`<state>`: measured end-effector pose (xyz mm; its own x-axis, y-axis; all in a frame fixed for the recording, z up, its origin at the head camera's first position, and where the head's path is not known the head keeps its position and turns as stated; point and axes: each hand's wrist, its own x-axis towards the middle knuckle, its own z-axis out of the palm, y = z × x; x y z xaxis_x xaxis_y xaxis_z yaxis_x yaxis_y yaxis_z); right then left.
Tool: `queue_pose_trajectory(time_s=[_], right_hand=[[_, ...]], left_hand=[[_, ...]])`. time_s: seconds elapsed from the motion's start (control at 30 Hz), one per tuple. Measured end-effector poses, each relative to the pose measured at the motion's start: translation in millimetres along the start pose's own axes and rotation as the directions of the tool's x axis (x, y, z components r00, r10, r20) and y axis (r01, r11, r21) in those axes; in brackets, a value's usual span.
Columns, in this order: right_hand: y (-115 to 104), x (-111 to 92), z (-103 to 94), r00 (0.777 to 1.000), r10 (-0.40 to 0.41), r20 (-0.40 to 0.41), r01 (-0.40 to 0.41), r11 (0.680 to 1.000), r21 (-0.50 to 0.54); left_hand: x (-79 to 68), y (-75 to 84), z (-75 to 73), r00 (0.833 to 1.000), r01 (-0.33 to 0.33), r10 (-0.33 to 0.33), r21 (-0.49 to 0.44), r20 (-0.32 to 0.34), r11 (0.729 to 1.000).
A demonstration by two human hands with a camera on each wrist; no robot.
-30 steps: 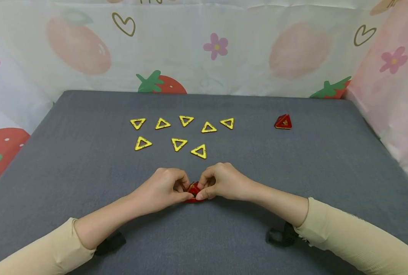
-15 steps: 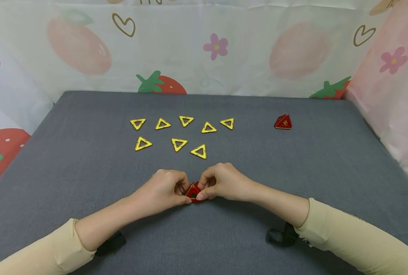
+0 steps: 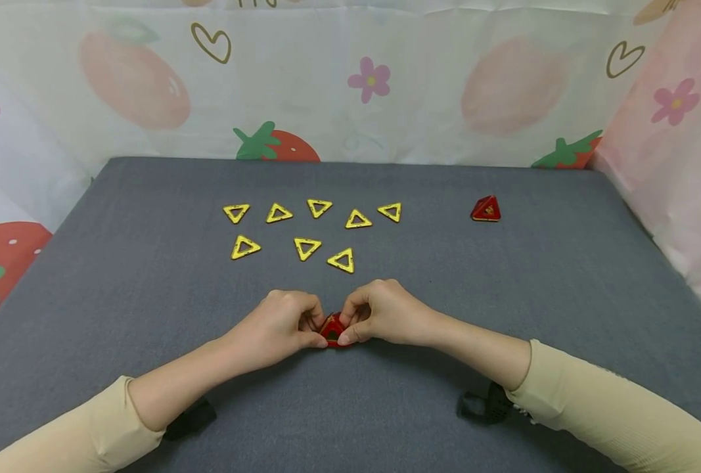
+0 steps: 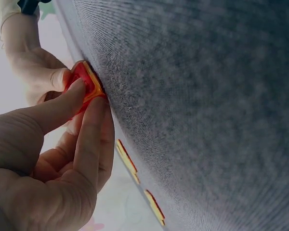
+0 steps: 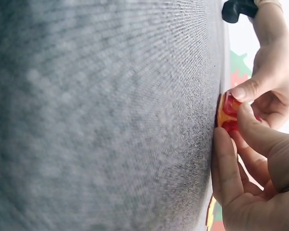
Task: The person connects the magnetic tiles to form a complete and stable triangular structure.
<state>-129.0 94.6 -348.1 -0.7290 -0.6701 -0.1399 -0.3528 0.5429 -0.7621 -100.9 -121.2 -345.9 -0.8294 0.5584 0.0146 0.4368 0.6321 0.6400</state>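
Both hands meet over a small red pyramid of triangular tiles (image 3: 331,324) near the front middle of the grey table. My left hand (image 3: 280,320) pinches its left side between thumb and fingers. From the right, my right hand (image 3: 388,314) pinches the other side, its thumb on the front. In the left wrist view, the red tiles (image 4: 92,81) show a yellow-orange edge turned toward the cloth. The right wrist view shows the red pyramid (image 5: 229,107) low at the table surface, partly hidden by fingers of both hands.
Several yellow-faced triangular tiles, such as a near one (image 3: 348,252) and a left one (image 3: 236,255), lie spread beyond the hands. A second red pyramid (image 3: 486,209) stands at the back right. A fruit-print cloth (image 3: 421,125) hangs behind the table.
My left thumb has slid left and down off the pyramid's front, so more of its red face shows. The right hand and the other tiles stay where they were.
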Motion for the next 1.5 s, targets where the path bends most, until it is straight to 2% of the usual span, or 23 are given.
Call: queue_pose_trajectory(time_s=[0.8, 0.93, 1.17, 1.5], right_hand=[[-0.2, -3.1, -1.0, 0.998, -0.059, -0.009, 0.059, 0.997, -0.057], [-0.4, -2.9, -1.3, 0.998, -0.057, -0.008, 0.056, 0.997, -0.057], [-0.4, -2.1, -1.1, 0.999, -0.052, -0.006, 0.051, 0.997, -0.058], [-0.3, -2.2, -1.1, 0.999, -0.051, -0.004, 0.051, 0.997, -0.057]], left_hand=[[1.7, -4.9, -1.2, 1.000, 0.011, -0.011, -0.031, -0.009, 0.999], [2.4, -6.5, -2.0, 1.000, 0.024, -0.024, -0.065, 0.004, 0.998], [4.1, -10.3, -3.8, 0.995, 0.085, -0.078, -0.134, 0.055, 0.987], [4.5, -10.8, -4.8, 0.993, 0.109, -0.099, -0.151, 0.070, 0.982]])
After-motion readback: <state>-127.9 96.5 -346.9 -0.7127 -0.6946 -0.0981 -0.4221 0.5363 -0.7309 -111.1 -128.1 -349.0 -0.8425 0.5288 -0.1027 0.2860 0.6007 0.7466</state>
